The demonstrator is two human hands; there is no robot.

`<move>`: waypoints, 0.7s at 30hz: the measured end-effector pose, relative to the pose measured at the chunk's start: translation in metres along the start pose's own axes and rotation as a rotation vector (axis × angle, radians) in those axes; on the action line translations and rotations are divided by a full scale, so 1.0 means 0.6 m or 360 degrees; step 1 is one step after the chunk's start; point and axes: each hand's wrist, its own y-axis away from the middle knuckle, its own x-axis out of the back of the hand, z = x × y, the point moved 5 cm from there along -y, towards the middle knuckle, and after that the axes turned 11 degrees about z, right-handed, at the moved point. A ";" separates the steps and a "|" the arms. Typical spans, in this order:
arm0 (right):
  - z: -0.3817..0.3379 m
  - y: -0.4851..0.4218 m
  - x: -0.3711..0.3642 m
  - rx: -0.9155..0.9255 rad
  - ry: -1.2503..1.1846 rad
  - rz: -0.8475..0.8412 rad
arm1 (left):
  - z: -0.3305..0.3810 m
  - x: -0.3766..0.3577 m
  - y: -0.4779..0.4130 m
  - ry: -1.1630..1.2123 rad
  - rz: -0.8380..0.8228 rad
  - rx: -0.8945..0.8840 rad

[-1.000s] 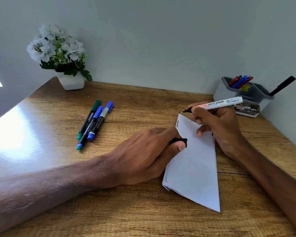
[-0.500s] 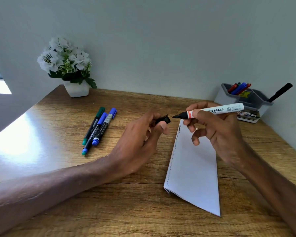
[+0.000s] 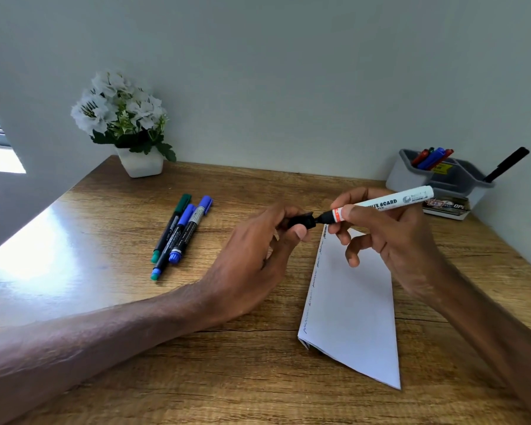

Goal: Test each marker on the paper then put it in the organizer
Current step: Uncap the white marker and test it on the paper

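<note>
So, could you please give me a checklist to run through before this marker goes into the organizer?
1. The cap lines up with the tip of the marker: ok.
2. The cap is pushed fully home: not ok, black neck showing.
3. The right hand grips the marker: ok.
4. The left hand pinches the cap: ok.
5. The paper carries scribbles: ok.
6. The organizer has a free compartment: ok.
</note>
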 end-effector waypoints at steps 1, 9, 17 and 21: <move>0.001 0.001 -0.002 0.0003 0.0022 -0.0026 | 0.000 0.000 -0.001 0.0000 0.0000 -0.0006; 0.002 0.004 -0.008 0.0015 -0.0055 -0.0060 | -0.005 0.004 -0.004 0.0153 0.0062 0.0067; 0.003 0.000 -0.011 0.0100 0.0031 -0.0187 | -0.005 0.005 -0.007 0.0343 -0.0129 0.0039; 0.002 -0.003 -0.012 0.0139 0.0070 -0.0199 | -0.009 0.002 -0.010 0.0476 -0.0189 0.0122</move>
